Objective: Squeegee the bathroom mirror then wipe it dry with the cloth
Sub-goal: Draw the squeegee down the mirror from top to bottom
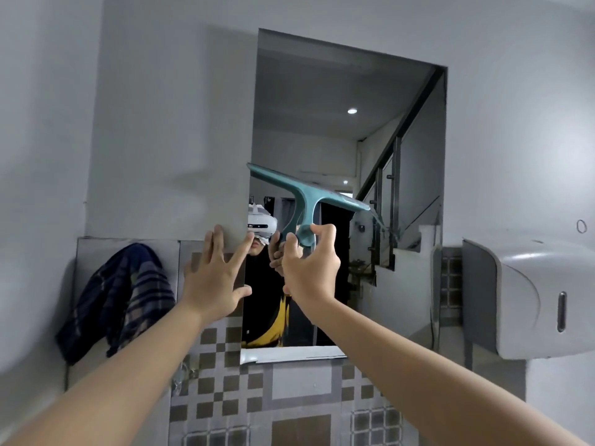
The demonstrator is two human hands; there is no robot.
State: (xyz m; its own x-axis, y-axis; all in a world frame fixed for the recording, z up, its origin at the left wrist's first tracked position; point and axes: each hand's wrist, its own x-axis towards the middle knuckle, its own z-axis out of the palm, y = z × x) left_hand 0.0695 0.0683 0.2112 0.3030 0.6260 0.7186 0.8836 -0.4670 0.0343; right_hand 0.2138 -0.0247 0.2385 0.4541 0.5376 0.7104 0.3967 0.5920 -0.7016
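The rectangular mirror (347, 101) hangs on the grey wall and reflects a staircase and a person. My right hand (310, 268) grips the handle of a teal squeegee (306, 196), whose blade lies tilted across the middle of the mirror, left end higher. My left hand (214, 278) is open with spread fingers, pressed flat at the mirror's left edge. A dark blue checked cloth (119, 297) hangs on the wall to the left of the mirror, apart from both hands.
A white paper dispenser (531, 297) juts from the wall right of the mirror. Checkered brown and grey tiles (289, 403) cover the wall below. A narrow white ledge (289, 354) runs under the mirror's bottom edge.
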